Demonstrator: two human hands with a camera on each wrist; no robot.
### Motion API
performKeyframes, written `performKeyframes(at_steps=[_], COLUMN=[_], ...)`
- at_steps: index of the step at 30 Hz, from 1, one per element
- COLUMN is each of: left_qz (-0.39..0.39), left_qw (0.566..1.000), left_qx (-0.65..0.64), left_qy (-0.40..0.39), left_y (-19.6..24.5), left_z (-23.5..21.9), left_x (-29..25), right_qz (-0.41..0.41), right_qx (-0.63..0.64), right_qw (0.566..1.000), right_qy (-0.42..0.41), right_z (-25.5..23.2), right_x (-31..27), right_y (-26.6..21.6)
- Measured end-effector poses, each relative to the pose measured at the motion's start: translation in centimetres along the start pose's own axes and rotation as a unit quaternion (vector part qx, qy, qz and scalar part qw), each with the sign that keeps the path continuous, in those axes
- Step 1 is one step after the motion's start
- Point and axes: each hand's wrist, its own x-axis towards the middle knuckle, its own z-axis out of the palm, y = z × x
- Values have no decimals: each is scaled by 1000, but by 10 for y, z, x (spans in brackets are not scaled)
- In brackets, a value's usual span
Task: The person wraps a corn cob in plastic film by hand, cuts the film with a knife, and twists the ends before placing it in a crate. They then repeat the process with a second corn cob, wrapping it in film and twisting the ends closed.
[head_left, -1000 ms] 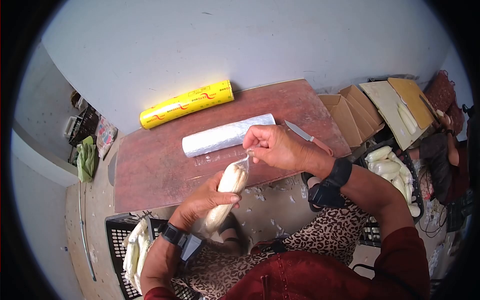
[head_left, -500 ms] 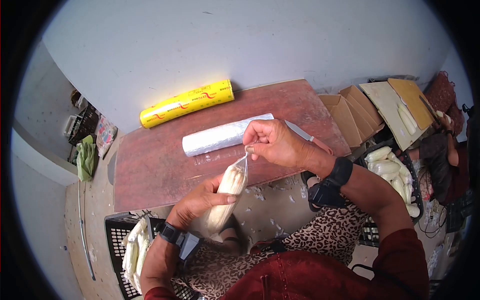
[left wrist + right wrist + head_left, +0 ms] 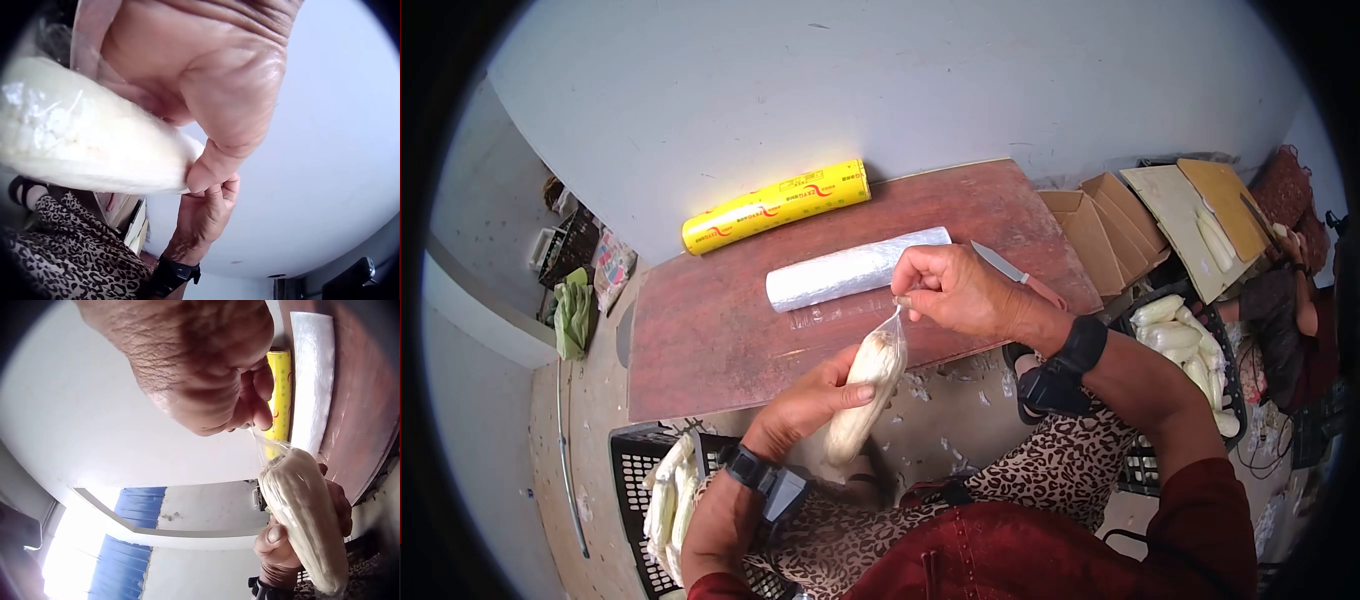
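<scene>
A pale, long bundle in clear film (image 3: 866, 400) is held tilted over the table's near edge. The left hand (image 3: 815, 402) grips it round the middle, thumb across its front. Above it, the right hand (image 3: 960, 290) pinches the film's gathered end, drawn to a thin twist. In the right wrist view the stretched film (image 3: 270, 447) runs from the bundle (image 3: 306, 519) up to the right hand (image 3: 206, 369). The left wrist view shows the wrapped bundle (image 3: 94, 137) against the left hand (image 3: 212, 81), whose far fingers it hides.
On the red-brown table (image 3: 700, 350) lie a silvery film roll (image 3: 850, 270), a yellow printed roll (image 3: 775, 207) and a knife (image 3: 1015, 272). Black crates with pale bundles stand at lower left (image 3: 632, 490) and right (image 3: 1238, 375). Cardboard (image 3: 1100, 235) and another person (image 3: 1280, 320) are at the right.
The bundle has swung slightly right and more upright, with the left hand shifting slightly. The right hand keeps its pinch on the film end, nearly in place.
</scene>
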Motion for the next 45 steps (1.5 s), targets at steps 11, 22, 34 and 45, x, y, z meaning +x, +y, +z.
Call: performKeyframes(at_steps=[11, 22, 34, 45], left_qz=[-36, -29, -6, -39], left_qw=[996, 997, 998, 999], left_qx=[64, 72, 55, -15], left_qy=[46, 21, 7, 12], left_y=[6, 2, -1, 2], left_z=[4, -2, 0, 4], left_x=[-1, 1, 2, -4], right_qz=[-29, -51, -19, -3], right_qx=[-46, -70, -66, 16], right_qw=[998, 996, 997, 1000], right_qy=[21, 10, 24, 23], right_z=[6, 7, 7, 6], right_x=[-3, -2, -2, 2], right_y=[-8, 0, -8, 2])
